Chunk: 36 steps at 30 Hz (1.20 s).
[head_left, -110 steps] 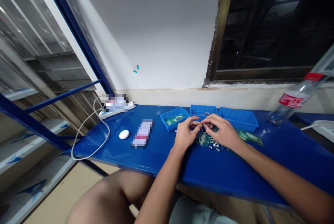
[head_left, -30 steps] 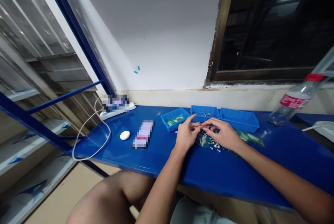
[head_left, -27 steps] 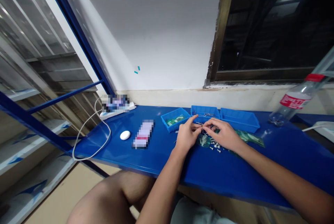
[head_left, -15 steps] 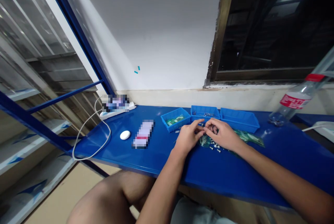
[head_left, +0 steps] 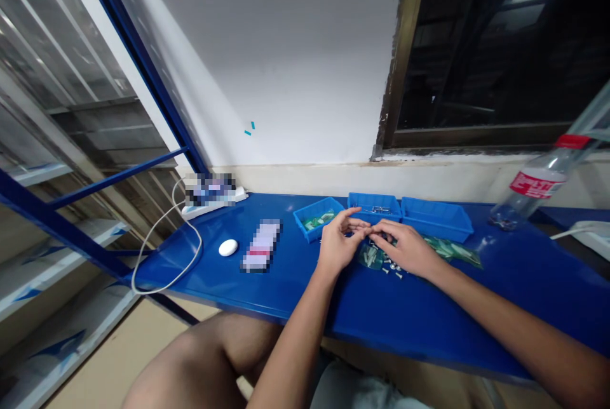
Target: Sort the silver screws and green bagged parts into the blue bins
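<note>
My left hand (head_left: 339, 239) and my right hand (head_left: 399, 244) meet at the fingertips above the blue table. The thumb and fingers of the left are pinched together, with its index finger raised. Curled in from the other side, the right hand's fingers touch the left's. Whatever lies between the fingertips is too small to make out. Just below them is a small greenish clear bag (head_left: 370, 256) with thin metal pieces showing in it. Several loose silver screws (head_left: 398, 275) are scattered beside it. Another green plastic bag (head_left: 455, 250) lies partly behind my right forearm.
Three blue trays line the back: one with green packets (head_left: 296, 216), one with metal parts (head_left: 351, 201), one at right (head_left: 469, 231). A blurred-out phone (head_left: 261, 245), a white oval object (head_left: 228, 248) and a power strip (head_left: 204, 207) are left. A plastic bottle (head_left: 537, 181) stands right.
My left hand's fingers have straightened, and the hand has tilted slightly to the left. My right fingers reach further toward it. More of the small greenish bag shows beneath them.
</note>
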Available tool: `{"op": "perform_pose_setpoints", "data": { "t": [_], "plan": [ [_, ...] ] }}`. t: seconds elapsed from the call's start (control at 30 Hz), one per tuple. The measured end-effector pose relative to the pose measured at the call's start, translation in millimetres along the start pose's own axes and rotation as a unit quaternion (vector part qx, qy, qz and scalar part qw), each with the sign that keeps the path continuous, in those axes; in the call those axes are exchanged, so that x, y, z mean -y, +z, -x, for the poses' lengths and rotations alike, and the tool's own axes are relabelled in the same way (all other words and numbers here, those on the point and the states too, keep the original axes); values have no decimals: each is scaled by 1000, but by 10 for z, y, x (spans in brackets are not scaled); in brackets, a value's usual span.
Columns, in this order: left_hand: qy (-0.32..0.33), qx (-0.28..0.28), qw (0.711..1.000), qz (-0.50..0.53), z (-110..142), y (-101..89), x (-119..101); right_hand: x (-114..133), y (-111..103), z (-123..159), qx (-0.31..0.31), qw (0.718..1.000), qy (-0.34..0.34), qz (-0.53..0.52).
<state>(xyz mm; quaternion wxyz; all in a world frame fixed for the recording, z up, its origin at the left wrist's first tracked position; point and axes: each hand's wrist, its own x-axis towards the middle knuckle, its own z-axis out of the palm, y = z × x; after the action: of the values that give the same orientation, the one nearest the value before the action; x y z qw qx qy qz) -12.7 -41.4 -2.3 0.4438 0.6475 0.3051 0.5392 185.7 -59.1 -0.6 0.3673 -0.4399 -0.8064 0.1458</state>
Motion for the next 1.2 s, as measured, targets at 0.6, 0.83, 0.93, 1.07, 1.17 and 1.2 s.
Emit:
{"op": "perform_pose_setpoints", "data": {
  "t": [0.6, 0.83, 0.93, 1.07, 1.17, 1.2],
  "plan": [
    [-53, 38, 998, -6, 37, 9, -110, -52, 4, 10, -73, 996, 53, -15],
    [-51, 32, 998, -6, 35, 0, -162, -44, -9, -1, -65, 997, 23, -26],
    [-32, 34, 998, -32, 33, 2, -164, -52, -3, -3, -56, 997, 47, -25],
    [-1, -3, 988, -157, 44, -4, -134, -148, 13, -20, -86, 989, 104, -66],
    [6, -13, 965, -261, 59, -20, -80, -257, -2, -41, -108, 982, 136, -66],
    [10, -12, 958, -285, 64, -25, -62, -287, -16, -47, -113, 981, 144, -59]
  ]
}}
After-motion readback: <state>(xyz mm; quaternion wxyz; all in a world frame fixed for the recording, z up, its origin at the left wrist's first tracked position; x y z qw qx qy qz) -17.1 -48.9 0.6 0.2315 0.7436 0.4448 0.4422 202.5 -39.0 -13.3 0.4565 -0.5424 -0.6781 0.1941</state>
